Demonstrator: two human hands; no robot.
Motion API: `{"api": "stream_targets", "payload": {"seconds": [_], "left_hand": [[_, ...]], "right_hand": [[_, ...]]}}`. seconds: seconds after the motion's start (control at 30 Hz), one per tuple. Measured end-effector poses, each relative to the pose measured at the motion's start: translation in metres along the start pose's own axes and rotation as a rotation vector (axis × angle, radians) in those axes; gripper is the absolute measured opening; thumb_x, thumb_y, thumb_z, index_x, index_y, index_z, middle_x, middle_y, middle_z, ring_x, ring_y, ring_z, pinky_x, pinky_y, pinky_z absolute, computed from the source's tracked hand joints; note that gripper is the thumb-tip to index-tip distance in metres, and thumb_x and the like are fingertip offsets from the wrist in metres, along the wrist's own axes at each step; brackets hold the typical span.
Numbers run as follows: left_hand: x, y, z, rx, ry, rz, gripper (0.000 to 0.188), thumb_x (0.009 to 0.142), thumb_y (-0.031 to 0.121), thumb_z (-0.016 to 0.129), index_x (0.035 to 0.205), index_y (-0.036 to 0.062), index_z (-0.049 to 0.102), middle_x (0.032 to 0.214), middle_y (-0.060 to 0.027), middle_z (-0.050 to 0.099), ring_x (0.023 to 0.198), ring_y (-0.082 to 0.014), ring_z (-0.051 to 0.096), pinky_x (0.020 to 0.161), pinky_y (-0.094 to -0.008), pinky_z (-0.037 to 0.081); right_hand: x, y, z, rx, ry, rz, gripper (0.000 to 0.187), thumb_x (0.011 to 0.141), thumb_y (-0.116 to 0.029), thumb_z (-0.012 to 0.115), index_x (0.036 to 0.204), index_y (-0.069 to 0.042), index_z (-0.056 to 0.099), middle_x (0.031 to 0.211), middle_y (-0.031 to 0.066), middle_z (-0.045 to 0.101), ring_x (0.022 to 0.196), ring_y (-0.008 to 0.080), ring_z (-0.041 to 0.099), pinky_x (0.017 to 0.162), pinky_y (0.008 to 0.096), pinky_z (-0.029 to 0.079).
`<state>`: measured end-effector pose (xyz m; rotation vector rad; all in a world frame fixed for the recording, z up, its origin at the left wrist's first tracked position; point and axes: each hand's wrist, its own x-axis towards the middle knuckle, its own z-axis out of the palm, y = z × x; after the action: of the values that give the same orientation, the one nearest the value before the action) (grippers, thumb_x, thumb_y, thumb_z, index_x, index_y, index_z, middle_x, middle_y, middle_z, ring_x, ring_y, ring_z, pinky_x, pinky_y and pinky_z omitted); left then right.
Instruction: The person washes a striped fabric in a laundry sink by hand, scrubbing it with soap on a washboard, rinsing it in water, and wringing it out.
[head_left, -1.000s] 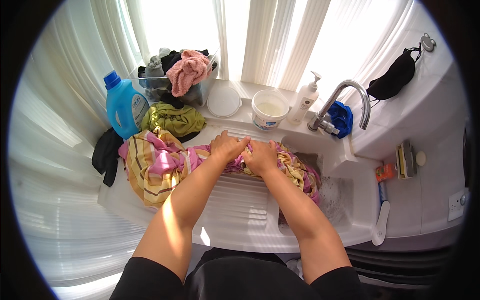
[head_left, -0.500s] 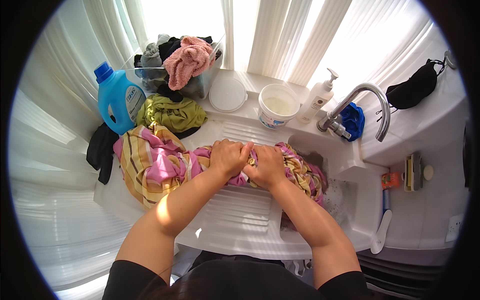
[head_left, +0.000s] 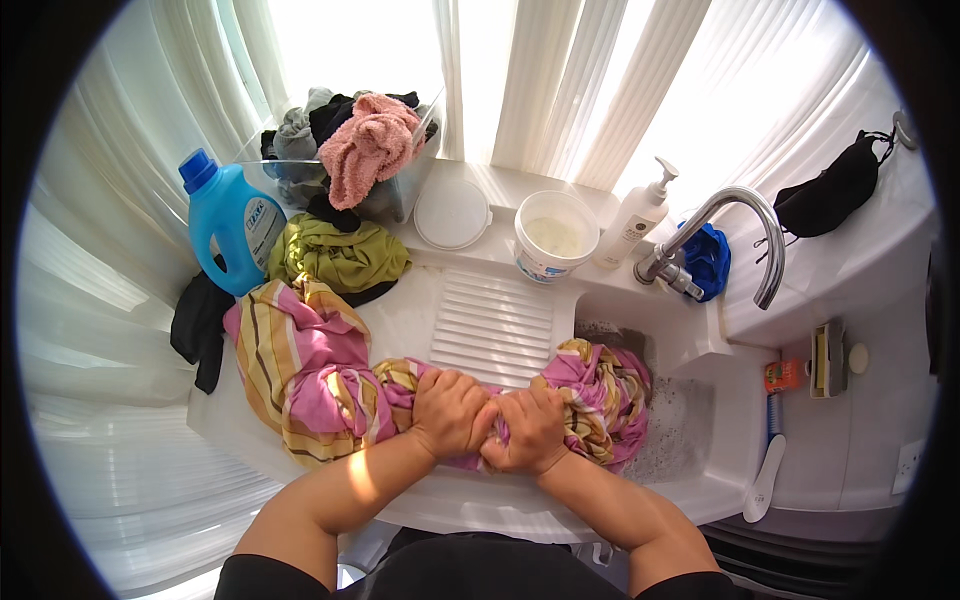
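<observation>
A long pink and yellow striped cloth [head_left: 335, 345] lies across the white laundry sink, bunched and twisted along its length. My left hand [head_left: 450, 412] and my right hand [head_left: 526, 428] are side by side at its middle, near the lower end of the ribbed washboard [head_left: 495, 320]. Both fists are closed round the bunched cloth, thumbs close together. To the left the cloth spreads over the sink's flat side. Its right end hangs into the basin [head_left: 690, 420], where grey sudsy water shows.
A blue detergent bottle [head_left: 238, 225], green cloth [head_left: 345, 250] and clear bin [head_left: 395, 195] of laundry stand at the far left. Along the back are a white lid [head_left: 452, 212], a tub [head_left: 540, 265], a pump bottle [head_left: 635, 220] and a curved faucet [head_left: 745, 200]. A white-handled brush [head_left: 765, 480] lies right.
Both hands have slid toward me along the washboard, still gripping the cloth. Its middle has come with them, and more of the upper ribs now show.
</observation>
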<state>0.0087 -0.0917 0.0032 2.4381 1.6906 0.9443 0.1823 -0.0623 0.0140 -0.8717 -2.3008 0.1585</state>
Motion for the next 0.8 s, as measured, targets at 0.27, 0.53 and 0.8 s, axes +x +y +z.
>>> {"api": "stream_targets", "payload": {"seconds": [0.27, 0.53, 0.8], "left_hand": [[0.093, -0.049, 0.045, 0.359, 0.056, -0.387, 0.058, 0.096, 0.053, 0.044, 0.081, 0.0063, 0.075, 0.100, -0.0176, 0.070, 0.100, -0.0358, 0.063, 0.097, -0.0560, 0.039], [-0.067, 0.042, -0.018, 0.201, 0.059, 0.153, 0.059, 0.088, 0.059, 0.054, 0.118, 0.0088, 0.062, 0.119, -0.0103, 0.062, 0.117, -0.0303, 0.053, 0.102, -0.0470, 0.030], [0.115, -0.058, 0.043, 0.254, 0.036, -0.348, 0.049, 0.092, 0.051, 0.051, 0.082, 0.0100, 0.076, 0.093, -0.0129, 0.071, 0.090, -0.0336, 0.062, 0.081, -0.0455, 0.043]], "right_hand": [[0.071, 0.078, 0.048, -0.231, 0.078, 0.363, 0.037, 0.083, -0.032, 0.055, 0.097, -0.004, 0.074, 0.103, 0.0180, 0.069, 0.106, 0.0351, 0.062, 0.102, 0.0563, 0.037], [-0.074, -0.010, -0.012, -0.150, 0.011, -0.145, 0.072, 0.071, -0.057, 0.066, 0.123, -0.009, 0.058, 0.123, 0.0142, 0.056, 0.114, 0.0325, 0.054, 0.102, 0.0447, 0.033], [0.086, 0.083, 0.040, -0.052, 0.005, 0.270, 0.034, 0.073, -0.038, 0.062, 0.088, -0.007, 0.063, 0.080, 0.0140, 0.064, 0.082, 0.0339, 0.061, 0.077, 0.0466, 0.044]]}}
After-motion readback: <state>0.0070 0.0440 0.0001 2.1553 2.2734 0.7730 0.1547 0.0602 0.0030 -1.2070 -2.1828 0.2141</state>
